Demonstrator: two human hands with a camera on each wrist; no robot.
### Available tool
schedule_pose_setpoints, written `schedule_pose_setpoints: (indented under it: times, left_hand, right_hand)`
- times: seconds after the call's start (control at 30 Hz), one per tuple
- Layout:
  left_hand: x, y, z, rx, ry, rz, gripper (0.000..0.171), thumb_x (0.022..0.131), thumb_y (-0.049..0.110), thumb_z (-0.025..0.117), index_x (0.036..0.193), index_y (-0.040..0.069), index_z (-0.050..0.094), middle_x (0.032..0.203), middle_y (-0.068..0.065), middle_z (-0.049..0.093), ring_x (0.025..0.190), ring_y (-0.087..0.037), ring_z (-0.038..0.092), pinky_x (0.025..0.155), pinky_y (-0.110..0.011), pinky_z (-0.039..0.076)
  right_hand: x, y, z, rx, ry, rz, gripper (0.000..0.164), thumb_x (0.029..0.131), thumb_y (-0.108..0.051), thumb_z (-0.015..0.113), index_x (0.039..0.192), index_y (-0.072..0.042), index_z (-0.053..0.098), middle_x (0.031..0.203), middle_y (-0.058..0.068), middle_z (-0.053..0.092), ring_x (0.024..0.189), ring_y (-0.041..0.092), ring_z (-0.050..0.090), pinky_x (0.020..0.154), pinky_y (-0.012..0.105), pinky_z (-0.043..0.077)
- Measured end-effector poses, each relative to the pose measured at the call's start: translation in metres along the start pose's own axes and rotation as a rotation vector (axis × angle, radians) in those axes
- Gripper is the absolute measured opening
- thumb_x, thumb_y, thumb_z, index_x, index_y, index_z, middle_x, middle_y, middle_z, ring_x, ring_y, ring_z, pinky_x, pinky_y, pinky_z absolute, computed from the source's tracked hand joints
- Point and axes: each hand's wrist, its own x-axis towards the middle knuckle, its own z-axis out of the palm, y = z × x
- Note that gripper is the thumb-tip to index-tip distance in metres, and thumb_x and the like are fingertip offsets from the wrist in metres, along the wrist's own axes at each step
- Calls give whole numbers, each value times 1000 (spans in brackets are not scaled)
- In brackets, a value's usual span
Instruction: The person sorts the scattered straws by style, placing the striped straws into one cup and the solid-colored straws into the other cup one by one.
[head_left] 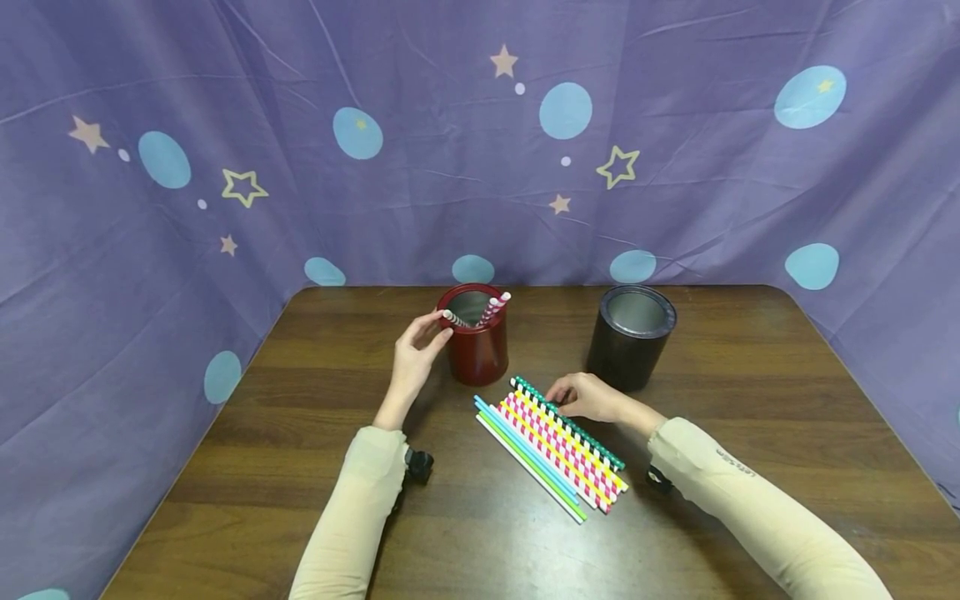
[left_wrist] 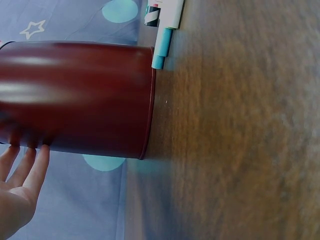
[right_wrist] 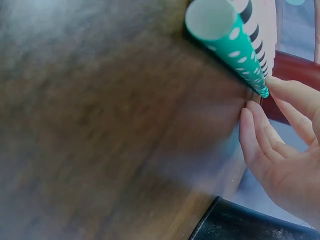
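Note:
A dark red canister holds several striped paper straws, one leaning toward the left rim. My left hand is at that rim, with thumb and fingertips beside the leaning straw's end. Straight fingers touch the canister's side in the left wrist view. On the table, a row of colourful paper straws lies slanted. My right hand reaches down to the row's right edge, its fingertips right at a green straw with white dots. The lower fingers are apart from that straw in the right wrist view.
A black canister stands at the back right, close behind my right hand. The brown wooden table reaches back to a purple curtain with stars and blue ovals.

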Motion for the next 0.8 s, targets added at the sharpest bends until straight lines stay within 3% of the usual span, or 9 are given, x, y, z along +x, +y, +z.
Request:
schedule_pose_setpoints:
  times: [0.4, 0.8]
  left_hand:
    - [0, -1, 0, 1, 1, 9, 32, 79, -5, 60, 110, -11, 53, 117, -26, 52, 100, -6, 53, 92, -32, 41]
    - [0, -2, 0, -5, 3, -1, 32, 80, -5, 60, 110, -11, 53, 118, -25, 51, 100, -7, 53, 93, -34, 41]
  right_hand:
    - [0, 2, 2, -16, 14, 2, 23, 75, 0, 66, 97, 2, 62, 83, 10, 59, 72, 16, 57, 61, 21, 48]
    - [0, 0, 6, -66, 66, 38, 26, 73, -1, 67, 98, 5, 63, 75, 7, 61, 66, 13, 56, 58, 22, 47]
